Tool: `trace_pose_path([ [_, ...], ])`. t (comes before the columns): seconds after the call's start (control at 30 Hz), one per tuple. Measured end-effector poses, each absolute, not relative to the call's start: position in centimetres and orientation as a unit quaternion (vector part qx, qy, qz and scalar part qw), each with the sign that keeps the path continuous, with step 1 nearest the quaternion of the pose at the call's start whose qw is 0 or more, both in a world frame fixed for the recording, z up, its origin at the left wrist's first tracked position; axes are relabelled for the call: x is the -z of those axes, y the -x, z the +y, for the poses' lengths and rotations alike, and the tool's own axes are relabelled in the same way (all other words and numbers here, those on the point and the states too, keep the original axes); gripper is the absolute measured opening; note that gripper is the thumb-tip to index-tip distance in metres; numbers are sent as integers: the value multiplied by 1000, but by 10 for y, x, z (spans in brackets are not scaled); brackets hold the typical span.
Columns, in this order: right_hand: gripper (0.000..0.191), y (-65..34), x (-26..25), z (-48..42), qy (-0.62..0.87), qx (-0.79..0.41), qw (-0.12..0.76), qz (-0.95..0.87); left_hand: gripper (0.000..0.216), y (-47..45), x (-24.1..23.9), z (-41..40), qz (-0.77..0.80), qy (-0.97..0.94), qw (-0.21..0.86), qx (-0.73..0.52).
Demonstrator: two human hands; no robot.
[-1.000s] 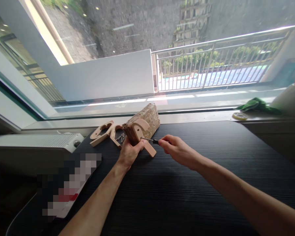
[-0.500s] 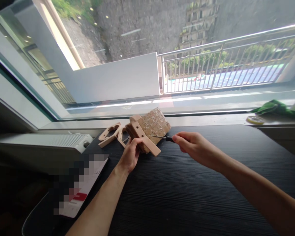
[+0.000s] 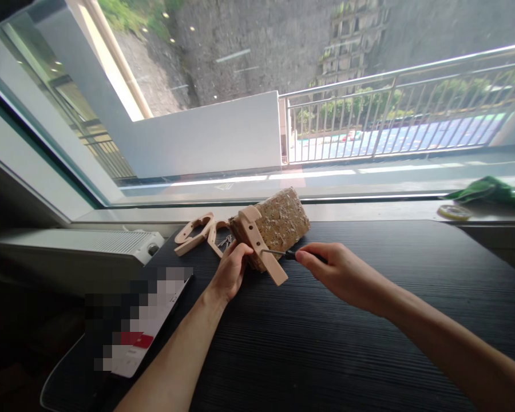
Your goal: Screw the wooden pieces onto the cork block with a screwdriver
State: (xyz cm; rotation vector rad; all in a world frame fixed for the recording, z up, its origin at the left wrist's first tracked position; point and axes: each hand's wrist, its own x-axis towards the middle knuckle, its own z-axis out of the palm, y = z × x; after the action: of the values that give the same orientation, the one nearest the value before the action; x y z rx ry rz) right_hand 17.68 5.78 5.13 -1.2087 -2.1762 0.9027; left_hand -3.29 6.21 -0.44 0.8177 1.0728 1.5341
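Observation:
A rough chipboard block (image 3: 278,224) lies on the dark ribbed table (image 3: 326,343) near the window. A pale wooden bracket (image 3: 260,243) rests against its near end. My left hand (image 3: 230,270) is closed on the bracket and the block's end, holding them together. In my right hand (image 3: 341,272) is a small black-handled screwdriver (image 3: 283,254), pinched by the fingers, its tip touching the bracket's side.
Two more wooden brackets (image 3: 197,232) and a few loose screws (image 3: 225,241) lie left of the block. A blurred card or booklet (image 3: 141,326) sits at the table's left edge. On the windowsill to the right are a green cloth (image 3: 484,189) and a tape roll (image 3: 454,212).
The screwdriver tip pulled off the bracket half a second ago and is back on its side, lower down. The block and bracket have turned slightly; the view shifted left.

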Motion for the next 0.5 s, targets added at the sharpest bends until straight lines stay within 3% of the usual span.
trace_pose_path([
  [0.5,31,-172,-52,51,438,-257,264,-820,14,35,4,61,450,-364,520,-629],
])
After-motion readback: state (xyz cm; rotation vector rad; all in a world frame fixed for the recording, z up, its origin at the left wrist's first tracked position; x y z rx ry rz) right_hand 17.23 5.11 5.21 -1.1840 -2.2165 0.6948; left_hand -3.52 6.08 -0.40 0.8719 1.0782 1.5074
